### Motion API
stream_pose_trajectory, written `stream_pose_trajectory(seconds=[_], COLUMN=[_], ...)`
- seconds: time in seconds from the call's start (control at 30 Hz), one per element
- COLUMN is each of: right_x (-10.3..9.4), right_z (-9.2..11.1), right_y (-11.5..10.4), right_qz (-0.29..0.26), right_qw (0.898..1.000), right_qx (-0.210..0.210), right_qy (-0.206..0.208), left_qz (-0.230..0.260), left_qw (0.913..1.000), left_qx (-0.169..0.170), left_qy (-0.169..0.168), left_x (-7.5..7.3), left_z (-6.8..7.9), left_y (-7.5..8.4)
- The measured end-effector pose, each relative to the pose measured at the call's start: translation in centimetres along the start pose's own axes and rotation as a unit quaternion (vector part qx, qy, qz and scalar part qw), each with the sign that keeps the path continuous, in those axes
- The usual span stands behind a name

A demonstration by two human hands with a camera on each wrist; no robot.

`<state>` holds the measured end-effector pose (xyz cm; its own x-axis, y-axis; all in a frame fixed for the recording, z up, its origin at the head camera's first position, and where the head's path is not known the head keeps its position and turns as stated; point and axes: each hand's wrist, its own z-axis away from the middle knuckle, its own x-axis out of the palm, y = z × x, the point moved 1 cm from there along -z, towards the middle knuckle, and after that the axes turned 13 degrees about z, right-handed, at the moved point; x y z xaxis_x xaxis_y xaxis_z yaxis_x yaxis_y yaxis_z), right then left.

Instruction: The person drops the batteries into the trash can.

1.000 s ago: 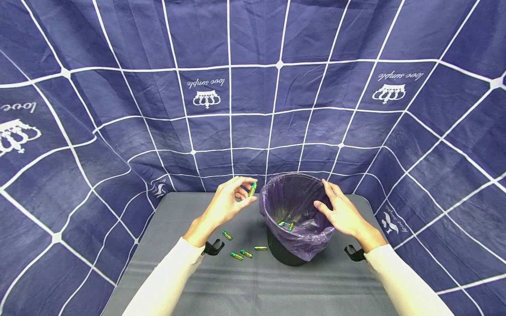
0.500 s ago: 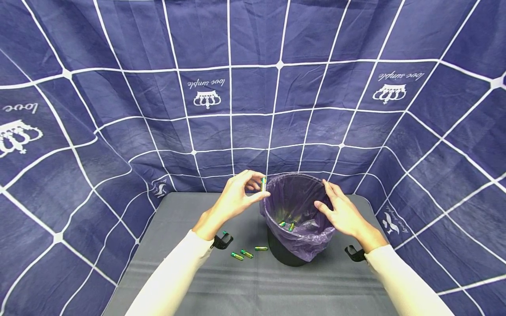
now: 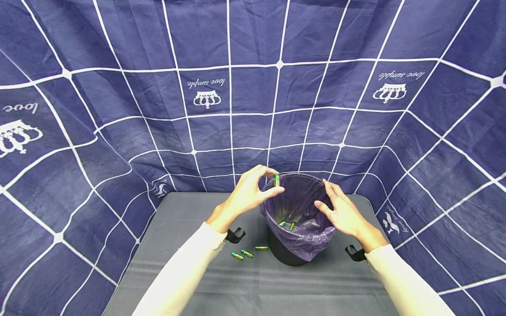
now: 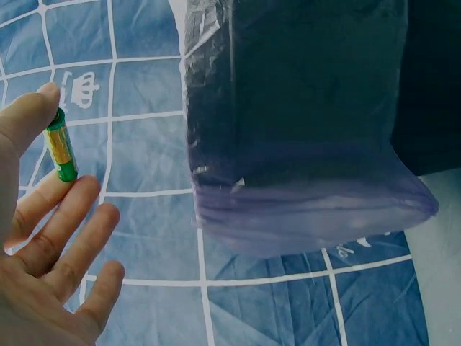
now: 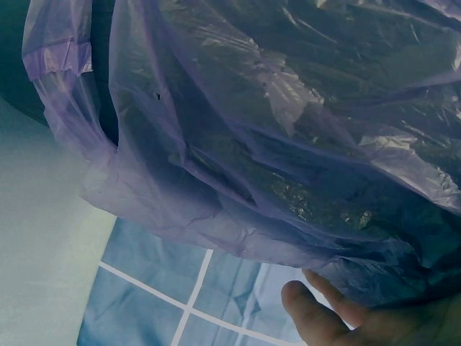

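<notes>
In the head view my left hand (image 3: 251, 192) pinches a green and gold battery (image 3: 276, 181) between thumb and forefinger. The battery stands nearly upright by the left side of the mouth of a black bin (image 3: 282, 252), which has a purple bag (image 3: 308, 245) folded over its rim. The left wrist view shows the battery (image 4: 61, 148) held by its two ends, the other fingers spread. My right hand (image 3: 345, 215) rests at the bin's right rim with fingers nearly straight, its thumb over the opening. Inside the bag lie a few batteries (image 3: 291, 226).
On the grey table (image 3: 189, 281), left of the bin, lie three more batteries: one battery (image 3: 261, 248) close to its base and a pair (image 3: 242, 254) farther left. A blue gridded curtain (image 3: 253, 96) surrounds the table's back and sides.
My left hand has moved right and slightly away from me, bringing the battery from beside the bin to its mouth. The left forearm now covers one table battery. The right hand stays put.
</notes>
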<state>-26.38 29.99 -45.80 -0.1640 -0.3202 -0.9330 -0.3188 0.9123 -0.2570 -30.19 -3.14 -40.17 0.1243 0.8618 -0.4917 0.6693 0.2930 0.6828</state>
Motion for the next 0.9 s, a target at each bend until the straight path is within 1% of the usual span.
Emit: stream_pose_trajectory(seconds=[0.23, 0.47, 0.63, 0.77, 0.9], right_x=[0.0, 0.1, 0.2, 0.1, 0.2], right_z=[-0.1, -0.1, -0.1, -0.1, -0.1], right_y=[-0.1, 0.0, 0.0, 0.1, 0.1], right_qz=[-0.001, -0.002, 0.001, 0.0, -0.002], right_qw=[1.0, 1.0, 1.0, 1.0, 1.0], right_qx=[0.006, 0.008, 0.005, 0.003, 0.003], right_qy=[-0.01, -0.011, -0.006, -0.003, -0.002], left_qz=[0.011, 0.002, -0.021, -0.033, -0.033], left_qw=[0.9998, 0.9994, 0.998, 0.9979, 0.9983], left_qx=[-0.011, -0.024, -0.038, -0.037, -0.032], left_qy=[-0.012, -0.027, -0.046, -0.042, -0.036], left_x=[0.8, 1.2, 1.2, 1.0, 0.6], left_z=[-0.7, -1.0, -0.6, -0.1, 0.4], left_y=[0.0, -0.1, -0.4, -0.8, -1.0])
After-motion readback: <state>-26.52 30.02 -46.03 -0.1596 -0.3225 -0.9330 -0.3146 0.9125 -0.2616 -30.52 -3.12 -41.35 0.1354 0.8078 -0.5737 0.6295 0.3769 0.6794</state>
